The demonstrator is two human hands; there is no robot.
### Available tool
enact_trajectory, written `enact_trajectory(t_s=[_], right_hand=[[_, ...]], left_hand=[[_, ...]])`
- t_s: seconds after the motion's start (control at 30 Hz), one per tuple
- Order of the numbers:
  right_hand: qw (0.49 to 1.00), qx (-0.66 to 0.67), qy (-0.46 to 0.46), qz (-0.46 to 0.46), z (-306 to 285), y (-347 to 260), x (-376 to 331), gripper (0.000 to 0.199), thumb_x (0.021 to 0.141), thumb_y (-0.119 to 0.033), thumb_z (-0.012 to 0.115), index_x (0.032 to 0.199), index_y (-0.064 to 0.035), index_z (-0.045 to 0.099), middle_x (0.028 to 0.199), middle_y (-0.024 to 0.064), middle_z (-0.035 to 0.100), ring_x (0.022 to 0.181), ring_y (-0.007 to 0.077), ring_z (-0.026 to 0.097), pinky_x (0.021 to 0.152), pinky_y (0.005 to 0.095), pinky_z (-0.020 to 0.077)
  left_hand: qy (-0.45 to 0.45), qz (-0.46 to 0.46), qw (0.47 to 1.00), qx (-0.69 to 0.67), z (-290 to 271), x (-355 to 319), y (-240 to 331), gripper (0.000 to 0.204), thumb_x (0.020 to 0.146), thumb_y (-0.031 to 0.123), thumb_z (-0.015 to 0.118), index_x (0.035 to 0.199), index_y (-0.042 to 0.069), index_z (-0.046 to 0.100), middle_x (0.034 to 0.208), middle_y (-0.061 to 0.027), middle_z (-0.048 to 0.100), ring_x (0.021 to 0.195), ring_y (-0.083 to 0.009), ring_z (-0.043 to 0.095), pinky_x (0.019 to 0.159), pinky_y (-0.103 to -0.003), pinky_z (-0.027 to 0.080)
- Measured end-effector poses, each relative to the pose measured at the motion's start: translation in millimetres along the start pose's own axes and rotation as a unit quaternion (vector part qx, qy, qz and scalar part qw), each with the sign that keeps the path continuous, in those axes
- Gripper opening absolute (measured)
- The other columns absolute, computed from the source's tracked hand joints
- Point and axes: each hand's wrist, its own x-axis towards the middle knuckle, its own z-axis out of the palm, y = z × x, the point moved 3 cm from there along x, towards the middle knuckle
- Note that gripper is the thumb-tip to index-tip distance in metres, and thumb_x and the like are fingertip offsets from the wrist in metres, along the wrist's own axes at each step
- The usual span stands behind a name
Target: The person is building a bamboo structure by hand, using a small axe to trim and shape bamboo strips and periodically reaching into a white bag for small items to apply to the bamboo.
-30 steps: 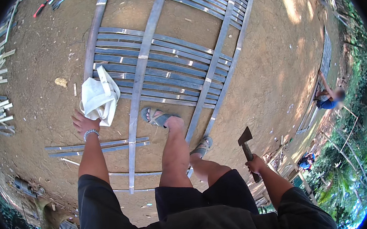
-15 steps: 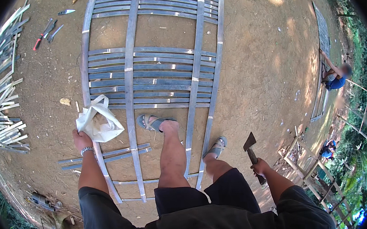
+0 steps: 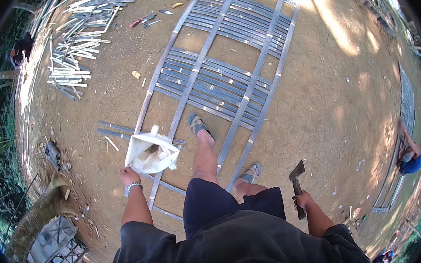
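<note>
My left hand (image 3: 130, 176) is closed on the rim of a white bag (image 3: 165, 161), whose mouth gapes upward and shows something pale and brownish inside that I cannot make out. Out to the right, my right hand (image 3: 304, 200) wraps round the handle of a hatchet (image 3: 297, 174), its dark blade pointing away from me. Beneath my feet and ahead lies a long frame of dark slats (image 3: 217, 88), with crosswise slats grouped between long rails. The bag hangs over the near left part of this frame and hides some of it.
A heap of split slats (image 3: 75, 48) lies at the far left, with knives and a red-handled tool (image 3: 136, 23) beside it. A tree trunk (image 3: 42, 216) stands at the lower left. Another person (image 3: 413, 159) crouches by a second slatted frame (image 3: 407, 99) at the right.
My view has turned, so the frame now runs slantwise to the upper right. The bag has come nearer to my body. Both hands keep their hold, and my feet stay inside the frame.
</note>
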Motion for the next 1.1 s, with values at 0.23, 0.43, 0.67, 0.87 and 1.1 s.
enact_trajectory(t_s=[0.23,0.43,0.67,0.87,1.1], right_hand=[[0.993,-0.050,-0.003,0.105,-61,115,-9,0.016,0.092,-0.005,0.064,0.102,0.0078,0.060,0.074,0.0165,0.061,0.059,0.0290,0.063,0.053,0.0452,0.0545],[0.981,-0.132,-0.040,0.135,-66,103,-11,0.021,0.095,-0.007,0.062,0.107,0.0093,0.064,0.074,0.0177,0.062,0.061,0.0306,0.065,0.055,0.0465,0.0554],[0.982,-0.187,-0.014,0.029,-49,-35,-38,0.021,0.093,-0.010,0.067,0.102,0.0053,0.057,0.071,0.0144,0.061,0.056,0.0265,0.063,0.049,0.0419,0.0537],[0.989,-0.147,0.017,-0.023,-44,-123,-68,0.028,0.090,-0.010,0.069,0.109,-0.0016,0.051,0.073,0.0122,0.060,0.056,0.0238,0.063,0.050,0.0405,0.0547],[0.986,-0.133,0.095,-0.022,-73,-134,-64,0.037,0.090,-0.009,0.069,0.120,0.0003,0.049,0.072,0.0130,0.060,0.053,0.0238,0.062,0.047,0.0399,0.0538]], left_hand=[[-0.024,-0.155,0.978,0.137,-75,-125,-162,0.027,0.094,0.025,0.062,0.102,0.001,0.070,0.104,-0.0255,0.073,0.097,-0.0418,0.071,0.086,-0.050,0.054],[0.021,-0.196,0.968,0.154,-111,-139,-209,0.025,0.094,0.023,0.059,0.102,0.001,0.069,0.104,-0.0248,0.074,0.098,-0.0427,0.071,0.088,-0.050,0.054],[-0.021,-0.177,0.973,0.149,-79,-93,-165,0.029,0.093,0.027,0.061,0.100,0.001,0.070,0.103,-0.0255,0.074,0.095,-0.0437,0.071,0.086,-0.052,0.054],[-0.088,-0.164,0.978,0.095,-13,-42,-129,0.034,0.095,0.033,0.062,0.093,0.000,0.069,0.096,-0.0250,0.073,0.087,-0.0411,0.071,0.080,-0.050,0.055],[-0.164,-0.184,0.952,-0.182,58,-29,39,0.029,0.102,0.023,0.060,0.091,-0.003,0.060,0.073,-0.0139,0.066,0.058,-0.0212,0.065,0.051,-0.034,0.054]])
